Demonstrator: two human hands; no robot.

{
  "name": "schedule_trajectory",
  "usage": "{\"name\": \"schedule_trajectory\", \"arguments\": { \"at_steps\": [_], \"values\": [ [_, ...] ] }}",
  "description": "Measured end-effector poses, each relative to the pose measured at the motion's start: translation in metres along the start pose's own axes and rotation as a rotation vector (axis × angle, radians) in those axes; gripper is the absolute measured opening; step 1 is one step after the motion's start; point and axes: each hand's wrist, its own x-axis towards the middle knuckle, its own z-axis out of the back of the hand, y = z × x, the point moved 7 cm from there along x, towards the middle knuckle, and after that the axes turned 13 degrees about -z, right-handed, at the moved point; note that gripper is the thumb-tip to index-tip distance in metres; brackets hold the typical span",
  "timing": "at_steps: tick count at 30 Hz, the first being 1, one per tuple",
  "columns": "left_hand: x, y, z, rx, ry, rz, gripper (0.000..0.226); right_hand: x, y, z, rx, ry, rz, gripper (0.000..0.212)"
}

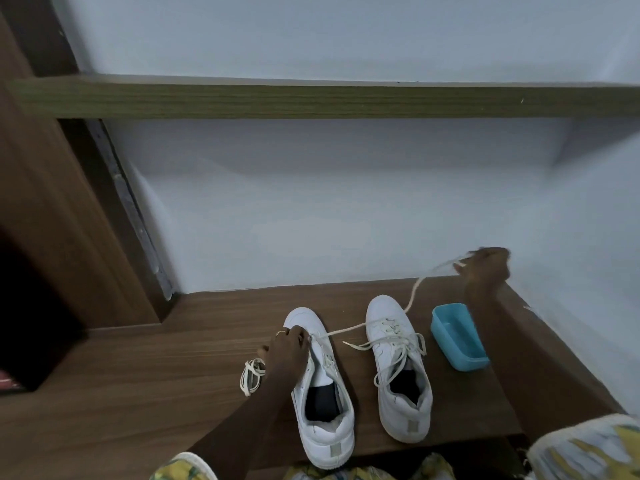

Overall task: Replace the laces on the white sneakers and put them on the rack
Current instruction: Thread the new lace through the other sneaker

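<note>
Sneakers side by side on the wooden surface, toes to the wall: left sneaker, right sneaker. Left hand sits on the left sneaker's front, fingers curled over the eyelet area. One lace runs from there past the right sneaker's toe up to the right hand, fingers pinching its end (motion-blurred). Bundled lace lies just left of the left hand; blue tub sits beside the right sneaker.
</note>
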Motion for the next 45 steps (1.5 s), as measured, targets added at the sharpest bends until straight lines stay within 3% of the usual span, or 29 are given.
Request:
{"name": "schedule_trajectory", "arguments": {
  "at_steps": [3, 5, 8, 13, 15, 17, 19, 23, 27, 28, 30, 35, 39, 42, 45],
  "values": [
    [0.006, -0.001, 0.000, -0.071, -0.002, -0.023, 0.022, -0.034, -0.025, -0.052, -0.465, 0.124, 0.165, 0.011],
    [0.015, -0.012, 0.003, -0.080, 0.008, -0.094, 0.029, -0.061, -0.043, -0.082, -0.628, 0.247, 0.213, 0.016],
    [0.028, -0.034, 0.005, 0.111, 0.141, -0.210, 0.031, -0.096, -0.053, -0.114, -0.559, 0.405, 0.213, 0.012],
    [0.042, -0.041, -0.008, 0.120, 0.322, -0.150, 0.021, -0.133, -0.049, -0.135, -0.089, 0.692, 0.006, 0.015],
    [0.045, -0.039, -0.011, 0.168, 0.313, -0.147, 0.022, -0.134, -0.051, -0.134, -0.221, 0.659, 0.084, 0.014],
    [0.046, -0.037, -0.010, 0.139, 0.242, -0.153, 0.024, -0.128, -0.059, -0.129, -0.672, 0.540, 0.292, 0.010],
    [0.049, -0.034, -0.011, 0.083, 0.192, -0.158, 0.034, -0.124, -0.075, -0.120, -0.896, 0.444, 0.387, 0.009],
    [0.055, -0.030, -0.013, 0.084, 0.214, -0.179, 0.020, -0.121, -0.118, -0.105, -0.694, 0.462, 0.102, 0.010],
    [0.057, -0.031, -0.021, 0.121, 0.312, -0.145, 0.018, -0.145, -0.154, -0.110, -0.887, 0.695, -0.030, 0.017],
    [0.056, -0.034, -0.019, 0.055, 0.304, -0.148, 0.015, -0.151, -0.163, -0.112, -0.958, 0.745, -0.039, 0.023],
    [0.058, -0.036, -0.017, -0.107, 0.265, -0.153, 0.029, -0.156, -0.174, -0.117, -1.020, 0.772, -0.013, 0.028],
    [0.059, -0.034, -0.010, -0.512, 0.226, -0.103, 0.044, -0.168, -0.186, -0.122, -0.806, 0.793, -0.010, 0.013],
    [0.061, -0.058, 0.004, -0.641, 0.235, -0.210, 0.032, -0.156, -0.199, -0.120, -0.667, 0.649, -0.077, 0.050],
    [0.069, -0.081, 0.027, -0.602, 0.215, -0.312, 0.035, -0.154, -0.190, -0.122, -0.636, 0.586, -0.024, 0.054],
    [0.073, -0.098, 0.046, -0.563, 0.169, -0.378, 0.035, -0.152, -0.181, -0.127, -0.785, 0.539, 0.083, 0.046]
  ]
}}
